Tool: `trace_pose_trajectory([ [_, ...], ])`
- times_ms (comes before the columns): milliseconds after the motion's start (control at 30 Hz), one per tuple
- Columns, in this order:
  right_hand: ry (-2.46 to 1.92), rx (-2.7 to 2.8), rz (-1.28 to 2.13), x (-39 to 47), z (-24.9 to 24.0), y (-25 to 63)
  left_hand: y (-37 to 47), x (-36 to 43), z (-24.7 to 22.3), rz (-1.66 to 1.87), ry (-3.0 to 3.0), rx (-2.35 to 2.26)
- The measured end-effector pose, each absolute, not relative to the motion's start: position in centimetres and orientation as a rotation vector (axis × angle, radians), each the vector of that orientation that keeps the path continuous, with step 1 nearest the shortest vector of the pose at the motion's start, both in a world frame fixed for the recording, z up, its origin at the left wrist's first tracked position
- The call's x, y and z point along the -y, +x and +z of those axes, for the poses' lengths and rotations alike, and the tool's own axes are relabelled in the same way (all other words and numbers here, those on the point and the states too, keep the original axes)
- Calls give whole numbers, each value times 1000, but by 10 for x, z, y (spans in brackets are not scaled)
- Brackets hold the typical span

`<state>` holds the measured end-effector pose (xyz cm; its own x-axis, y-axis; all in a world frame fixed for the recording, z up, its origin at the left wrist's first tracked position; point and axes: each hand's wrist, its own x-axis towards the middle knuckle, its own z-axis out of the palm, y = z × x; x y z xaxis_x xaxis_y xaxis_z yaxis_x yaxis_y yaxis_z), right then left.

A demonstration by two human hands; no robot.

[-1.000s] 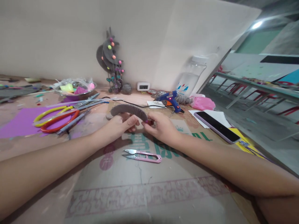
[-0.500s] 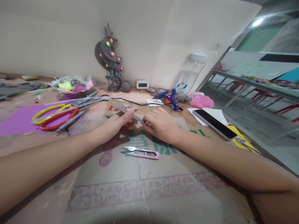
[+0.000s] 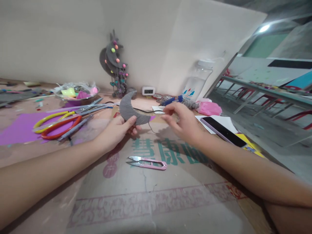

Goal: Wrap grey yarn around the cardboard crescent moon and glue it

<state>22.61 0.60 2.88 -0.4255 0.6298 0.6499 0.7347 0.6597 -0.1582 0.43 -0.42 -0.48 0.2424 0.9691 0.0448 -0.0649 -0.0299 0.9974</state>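
Observation:
My left hand (image 3: pixel 123 126) grips a crescent moon shape (image 3: pixel 129 109) wrapped in grey yarn, thumb on its front face. Its right tip shows a bare purple bit, and a loose yarn end (image 3: pixel 152 129) hangs below that. To the right, my right hand (image 3: pixel 181 122) holds nothing, its thumb and fingers apart. Just behind that hand lies a blue glue gun (image 3: pixel 173 100), largely hidden by the fingers. Pink thread snips (image 3: pixel 152 163) rest on the cardboard (image 3: pixel 117 201) in front of both hands.
Left are scissors with yellow and red handles (image 3: pixel 60 122), purple sheet (image 3: pixel 17 128) and a bowl of scraps (image 3: pixel 75 100). A moon ornament (image 3: pixel 113 60) leans on the wall beside a small clock (image 3: pixel 148 90). Right stand a water bottle (image 3: pixel 197 79), pink bag (image 3: pixel 209 108) and phone (image 3: pixel 223 131).
The crescent has turned from nearly edge-on to face me, held by my left hand. My right hand has let go of it and moved right, towards the glue gun.

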Motion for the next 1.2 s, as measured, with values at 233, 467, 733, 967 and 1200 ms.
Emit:
trace_pose_trajectory([
  [233,-2114,2318,-365,-52,74,298,1,6,6,1140,1547,-1237],
  [467,-1846,2039,52,-88,30,325,2,5,4,1110,1546,-1203],
  [733,-1680,1843,172,-96,-9,308,0,5,2,1053,1648,-1284],
  [967,-1638,1744,314,-87,-3,305,2,6,4,1065,1550,-1311],
  [1200,-1374,1662,422,-67,22,286,4,6,5,1119,1338,-1238],
])
